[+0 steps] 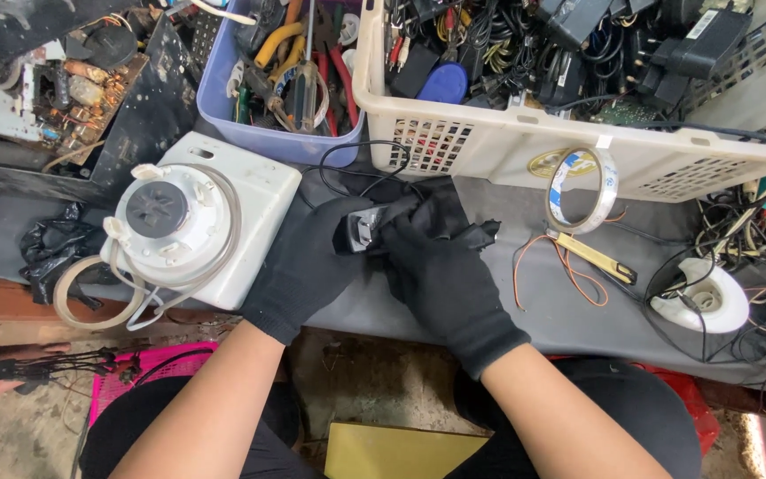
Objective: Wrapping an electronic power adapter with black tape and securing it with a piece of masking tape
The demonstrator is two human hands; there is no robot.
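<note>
- The left hand point(308, 266), in a black glove, holds a small black power adapter point(361, 232) at the front edge of the grey desk point(525, 306); its grip is closed around the adapter's body.
- The right hand point(441, 270), also gloved, presses a black cloth point(441, 211) against the adapter; its fingers are clenched on the cloth.
- A thin black cable point(347, 153) runs from the adapter toward the white basket point(489, 146) full of chargers.
- Just beside the left hand stands a white blender base point(192, 226); a roll of clear tape point(582, 191) leans on the basket.
- Risk: the adapter is held over the desk edge, so a loose grip could probably let it fall to the floor.
- Risk: a pull on the cable could drag it against the basket or catch on it.
</note>
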